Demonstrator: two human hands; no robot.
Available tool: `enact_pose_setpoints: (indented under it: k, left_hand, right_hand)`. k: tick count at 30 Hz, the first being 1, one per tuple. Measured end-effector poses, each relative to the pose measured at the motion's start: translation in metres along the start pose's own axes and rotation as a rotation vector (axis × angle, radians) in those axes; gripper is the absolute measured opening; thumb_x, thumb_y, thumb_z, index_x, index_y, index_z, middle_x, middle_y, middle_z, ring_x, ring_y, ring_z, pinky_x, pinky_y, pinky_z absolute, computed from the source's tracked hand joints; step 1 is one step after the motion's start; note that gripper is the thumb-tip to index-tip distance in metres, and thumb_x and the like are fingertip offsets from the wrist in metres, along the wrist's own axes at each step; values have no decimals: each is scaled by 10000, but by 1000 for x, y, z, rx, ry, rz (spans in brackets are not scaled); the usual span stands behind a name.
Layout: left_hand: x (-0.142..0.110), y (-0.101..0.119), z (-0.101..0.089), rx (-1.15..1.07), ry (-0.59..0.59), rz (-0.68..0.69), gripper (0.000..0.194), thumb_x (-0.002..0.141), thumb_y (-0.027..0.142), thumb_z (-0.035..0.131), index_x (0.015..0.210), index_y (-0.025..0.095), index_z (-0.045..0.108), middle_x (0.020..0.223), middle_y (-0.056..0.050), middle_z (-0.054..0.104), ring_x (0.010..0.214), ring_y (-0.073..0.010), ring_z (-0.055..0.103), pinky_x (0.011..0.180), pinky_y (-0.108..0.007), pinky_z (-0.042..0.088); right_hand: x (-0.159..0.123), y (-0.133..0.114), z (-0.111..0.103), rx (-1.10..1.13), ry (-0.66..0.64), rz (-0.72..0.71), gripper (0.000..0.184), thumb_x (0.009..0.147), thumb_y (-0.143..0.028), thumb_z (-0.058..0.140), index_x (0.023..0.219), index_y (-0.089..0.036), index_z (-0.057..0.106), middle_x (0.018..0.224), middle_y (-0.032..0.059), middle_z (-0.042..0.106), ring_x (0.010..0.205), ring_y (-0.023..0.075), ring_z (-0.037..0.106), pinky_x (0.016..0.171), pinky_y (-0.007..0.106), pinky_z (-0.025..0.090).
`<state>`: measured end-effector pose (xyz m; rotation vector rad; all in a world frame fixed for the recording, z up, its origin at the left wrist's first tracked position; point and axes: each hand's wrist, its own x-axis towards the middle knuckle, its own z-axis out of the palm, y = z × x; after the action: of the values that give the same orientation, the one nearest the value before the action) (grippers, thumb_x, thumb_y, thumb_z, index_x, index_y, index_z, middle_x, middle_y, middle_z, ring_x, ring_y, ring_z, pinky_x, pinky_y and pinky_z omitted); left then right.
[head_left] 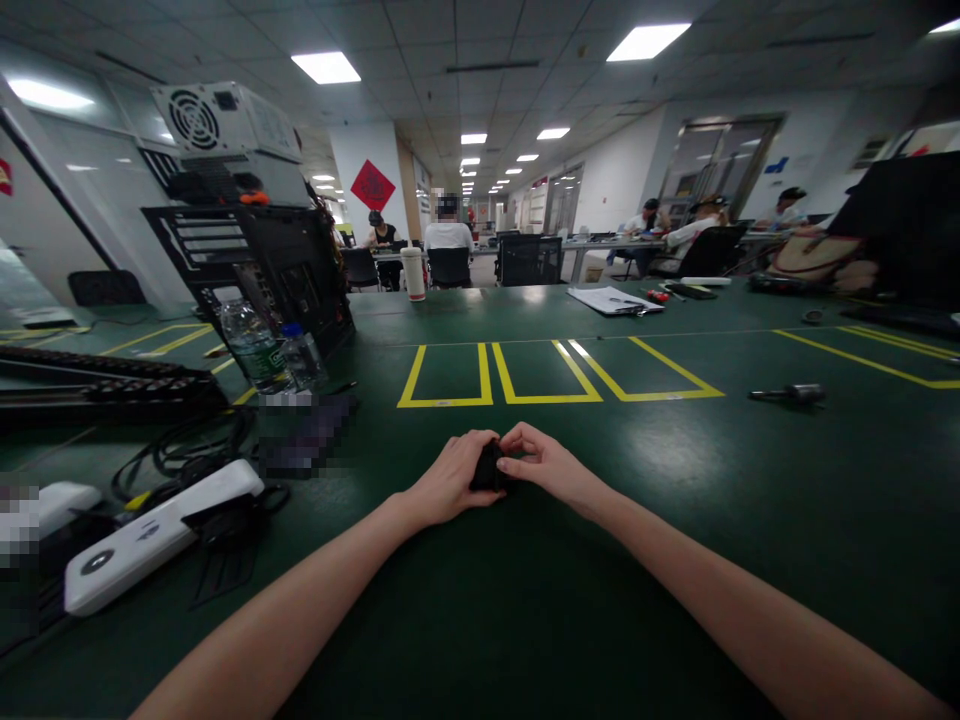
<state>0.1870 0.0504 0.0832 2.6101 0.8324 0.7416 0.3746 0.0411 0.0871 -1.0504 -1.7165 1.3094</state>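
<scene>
A small black object (487, 470) sits between my two hands, low over the green table (555, 600); its kind does not show. My left hand (457, 472) is wrapped round its left side, with the thumb along the near edge. From the right, the bent fingers of my right hand (541, 462) come together at the object's right side. Whether those fingertips pinch a small part of it is hidden. Beyond the hands, yellow tape outlines (446, 404) mark the tabletop.
At the left stand a black computer case (255, 260), a plastic bottle (251, 345) and a white power strip (161, 535) with cables. To the right lies a dark cylindrical tool with a thin shaft (791, 394). A clipboard (611, 300) and a white cup (412, 273) are farther back. Several people sit beyond.
</scene>
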Motion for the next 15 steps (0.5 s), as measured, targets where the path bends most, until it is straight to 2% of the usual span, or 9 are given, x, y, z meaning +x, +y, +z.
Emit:
enact_pose_setpoints:
  k: [3,7,12,15]
  left_hand:
    - [0,-1,1,9,8,0,614,694,267,647,1189,207,290,1110,-78,449,984,-229,462,842,-371,373]
    - [0,-2,1,19,5,-1,602,702,258,637,1189,203,288,1106,-78,450,971,-226,463,834,-365,373]
    - [0,-2,2,19,10,0,625,691,269,648,1194,205,282,1119,-79,445,990,-232,452,841,-368,369]
    - [0,-3,2,22,18,5,637,682,276,657,1191,200,282,1112,-79,451,991,-234,451,847,-373,366]
  right_hand:
    - [1,2,0,23,-25,21,251,697,-272,625,887,-190,483,927,23,541,906,183,542,797,372,447]
    - [-1,0,0,84,-100,-19,322,629,-232,686,857,-196,463,915,3,532,879,183,564,758,359,470]
    - [-1,-2,-1,54,-44,-16,208,704,-303,613,828,-191,490,896,7,544,837,165,557,752,349,454]
    - [0,-1,-1,34,-9,9,241,697,-314,620,868,-198,496,898,13,553,858,172,546,777,359,439]
